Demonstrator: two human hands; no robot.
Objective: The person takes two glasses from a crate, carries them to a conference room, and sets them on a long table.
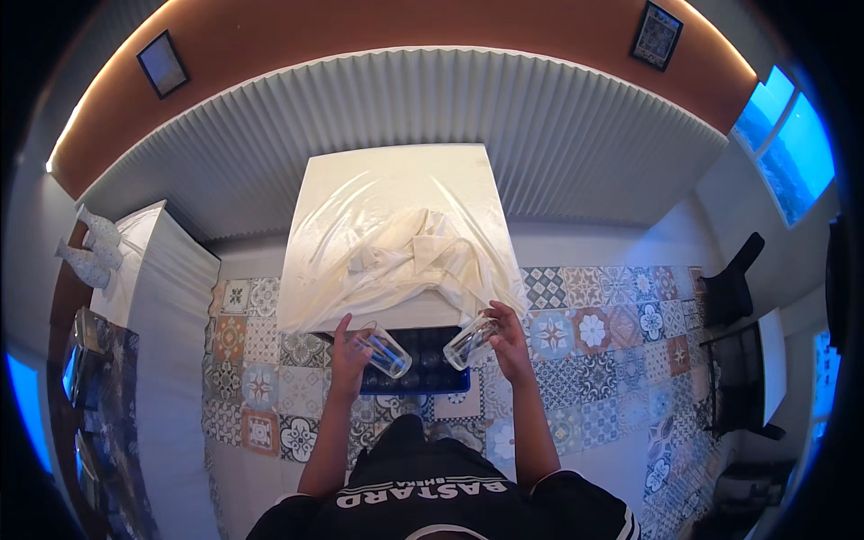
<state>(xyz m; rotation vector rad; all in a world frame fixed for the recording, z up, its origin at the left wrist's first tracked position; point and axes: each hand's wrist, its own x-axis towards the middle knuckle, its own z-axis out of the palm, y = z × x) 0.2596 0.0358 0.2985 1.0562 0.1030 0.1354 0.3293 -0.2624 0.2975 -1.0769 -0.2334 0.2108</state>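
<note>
My left hand [349, 353] is closed round a clear drinking glass [391, 356], which tilts down toward the middle. A second clear glass [463, 347] is gripped in my right hand [509, 342], leaning inward the opposite way. The two glasses are apart, with a gap between them. Beneath them lies a dark blue crate [423, 382] with round compartments, partly hidden by the glasses and the table edge. Just beyond my hands stands a table with a shiny cream cloth [396, 180], bunched into folds [423, 252] near its front edge.
Patterned tiles [585, 360] cover the floor. A white-draped table [171, 279] with white vases [90, 252] stands at the left. On the right are a black chair [733, 283] and a white-topped table [771, 369]. Pleated grey panelling [405, 108] lines the far wall.
</note>
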